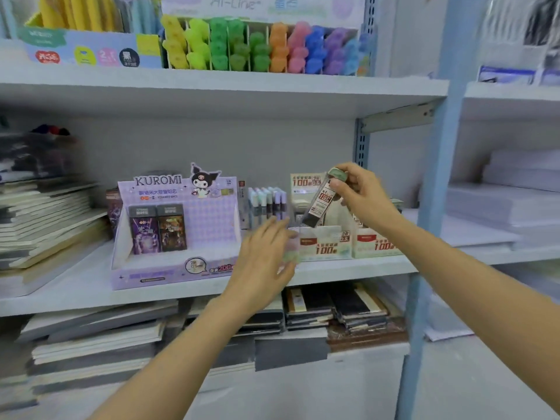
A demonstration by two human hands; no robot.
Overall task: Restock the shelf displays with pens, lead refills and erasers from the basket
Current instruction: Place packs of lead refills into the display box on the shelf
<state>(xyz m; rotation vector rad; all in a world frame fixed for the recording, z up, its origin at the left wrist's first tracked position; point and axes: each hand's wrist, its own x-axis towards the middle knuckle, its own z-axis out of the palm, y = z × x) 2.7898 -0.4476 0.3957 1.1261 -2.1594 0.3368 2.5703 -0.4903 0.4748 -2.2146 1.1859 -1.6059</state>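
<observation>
The right hand pinches a lead refill tube by its green cap, holding it tilted just above the cream display box on the middle shelf. The tube looks light, stiff and slick, so it is probably best gripped at the cap. The left hand is blurred at the box front, so its grip cannot be told. No basket shows.

Stack of notebooks at mid left, tilted, spines fwd. More notebook piles on btm shelf, dark-covered ones btm centre. White paper stacks at right, behind blue upright. Metal bracket under upper shelf.
</observation>
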